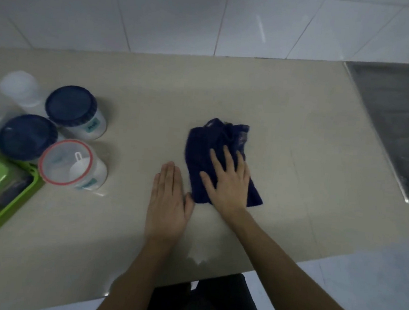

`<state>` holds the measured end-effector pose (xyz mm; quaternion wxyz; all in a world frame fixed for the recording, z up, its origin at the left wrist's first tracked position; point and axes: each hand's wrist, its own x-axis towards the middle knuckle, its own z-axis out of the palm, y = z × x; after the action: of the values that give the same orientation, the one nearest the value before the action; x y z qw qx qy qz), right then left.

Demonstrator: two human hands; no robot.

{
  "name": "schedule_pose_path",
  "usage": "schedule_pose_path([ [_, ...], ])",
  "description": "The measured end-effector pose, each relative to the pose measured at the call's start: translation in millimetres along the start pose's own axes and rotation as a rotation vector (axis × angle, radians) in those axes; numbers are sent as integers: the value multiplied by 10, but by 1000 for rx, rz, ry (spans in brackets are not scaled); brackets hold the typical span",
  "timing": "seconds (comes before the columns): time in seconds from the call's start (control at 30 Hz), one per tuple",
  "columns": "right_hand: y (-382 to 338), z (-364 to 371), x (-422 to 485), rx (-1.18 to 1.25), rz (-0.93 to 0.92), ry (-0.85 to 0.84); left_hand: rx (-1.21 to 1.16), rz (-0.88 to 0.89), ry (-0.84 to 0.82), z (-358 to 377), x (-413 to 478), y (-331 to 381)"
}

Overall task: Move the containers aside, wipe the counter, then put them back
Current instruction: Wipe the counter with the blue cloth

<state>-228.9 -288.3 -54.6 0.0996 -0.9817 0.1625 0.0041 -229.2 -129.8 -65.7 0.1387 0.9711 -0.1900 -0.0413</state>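
Mid-frame, the right hand (pixel 229 181) presses flat, fingers spread, on the soft, limp cloth (pixel 219 156); the left hand (pixel 167 201) rests open on the surface (pixel 142 95). Light jars (pixel 71 108) cluster left; likely best gripped around their sides.

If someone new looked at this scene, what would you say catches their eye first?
Most striking is the dark blue cloth near the middle of the beige counter, with the right hand pressed flat on it and the left hand flat on the counter just beside it. Next comes the cluster of containers at the left edge: two blue-lidded jars and a clear red-rimmed container, next to a green tray.
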Motion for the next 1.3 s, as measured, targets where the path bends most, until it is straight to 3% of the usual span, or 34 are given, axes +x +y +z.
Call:
schedule_pose_path([
  [0.1,-6,-19,66,-33,-49,19,15,6,-5,-10,13,-1],
  [0.23,638,-148,-118,-89,-209,30,9,-7,0,-14,2,8],
  [0.37,1556,-392,-534,-76,119,110,12,-8,16,-18,2,17],
  [0.47,1638,-420,-552,-102,283,157,6,-8,26,13,11,27],
  [0.57,1128,-253,-390,-68,128,177,-6,-21,32,26,9,19],
  [0.67,446,-48,-327,-17,-183,150,-4,-10,18,33,-2,12],
  [0.77,377,-30,-436,-18,-354,106,-3,-6,22,20,-14,-4],
  [0.83,801,-121,-595,0,-305,111,-10,0,37,7,-27,-11],
  [1.0,1813,-446,-872,-54,38,116,-18,-1,47,-2,-7,32],
  [1.1,1540,-362,-647,-42,104,138,-15,-3,38,7,9,49],
  [1.3,53,9,-220,21,-355,98,-17,-11,43,-37,-38,-27],
])
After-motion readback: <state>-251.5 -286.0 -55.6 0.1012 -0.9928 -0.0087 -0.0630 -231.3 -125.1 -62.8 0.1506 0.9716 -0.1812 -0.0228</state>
